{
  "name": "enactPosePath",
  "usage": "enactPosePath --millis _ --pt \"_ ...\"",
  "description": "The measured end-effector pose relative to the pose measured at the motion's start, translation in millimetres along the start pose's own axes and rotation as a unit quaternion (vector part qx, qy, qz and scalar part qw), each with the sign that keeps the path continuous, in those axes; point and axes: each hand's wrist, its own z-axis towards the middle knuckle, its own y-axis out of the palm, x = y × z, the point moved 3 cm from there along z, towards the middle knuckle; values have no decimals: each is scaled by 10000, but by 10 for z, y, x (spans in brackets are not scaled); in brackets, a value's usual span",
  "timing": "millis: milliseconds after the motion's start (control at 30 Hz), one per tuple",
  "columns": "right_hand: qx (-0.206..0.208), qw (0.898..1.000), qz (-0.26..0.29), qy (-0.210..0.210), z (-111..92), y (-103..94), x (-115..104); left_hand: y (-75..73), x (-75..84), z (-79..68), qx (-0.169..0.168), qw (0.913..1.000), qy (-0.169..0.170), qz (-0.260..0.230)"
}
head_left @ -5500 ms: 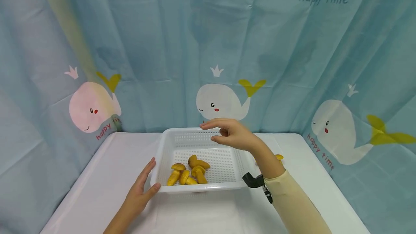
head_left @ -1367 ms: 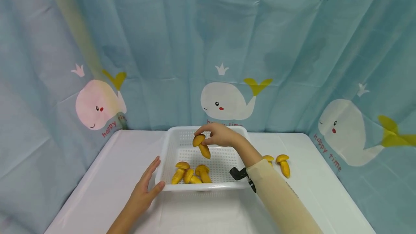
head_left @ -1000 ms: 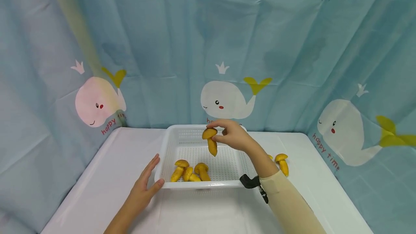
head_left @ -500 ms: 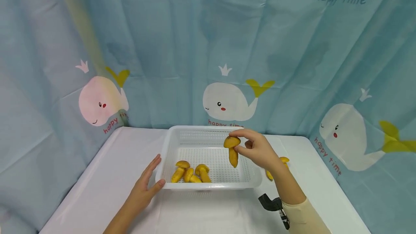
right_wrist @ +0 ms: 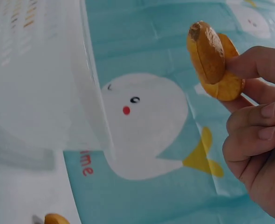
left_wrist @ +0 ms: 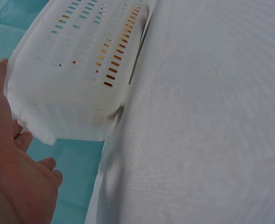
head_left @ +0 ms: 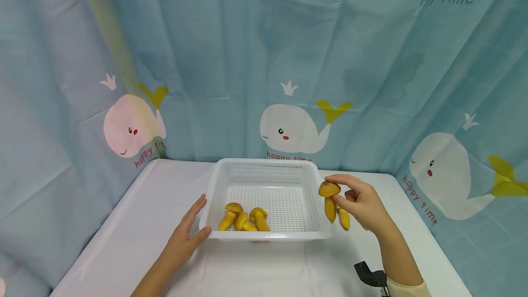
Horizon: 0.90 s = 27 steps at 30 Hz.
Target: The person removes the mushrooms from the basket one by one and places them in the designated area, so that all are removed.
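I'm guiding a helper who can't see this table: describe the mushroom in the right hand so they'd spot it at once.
On the white table stands a white perforated basket. Beside its right end, the right hand pinches a yellow mushroom, cap up and stem hanging down. It alone is held: three others lie in the basket, and another shows partly behind it.

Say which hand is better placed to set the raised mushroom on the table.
Probably the right hand: it pinches the yellow mushroom at the right side of the white plastic basket, while the left hand, at its left side, holds none.
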Motion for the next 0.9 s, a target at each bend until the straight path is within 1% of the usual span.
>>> enactPosePath --millis 100,233,400,533,700,800,900 --pt "-32 10000 -18 -9 -49 -76 77 -3 -2 8 1 10000 47 -10" --pt "-27 9996 -284 73 -97 -169 169 7 -14 10 3 10000 62 27" --pt "60 9979 -571 314 -110 -309 223 25 -17 17 47 10000 35 80" --pt "168 9954 -802 496 -144 -447 295 39 0 25 62 10000 74 15" --pt "334 9928 -786 845 -253 -610 430 48 1 2 -21 9999 43 147" --pt "398 9915 -798 946 -289 -702 520 25 1 -9 3 9998 7 199" --pt "494 9888 -972 1017 -298 -809 612 -1 6 -3 38 9997 4 244"
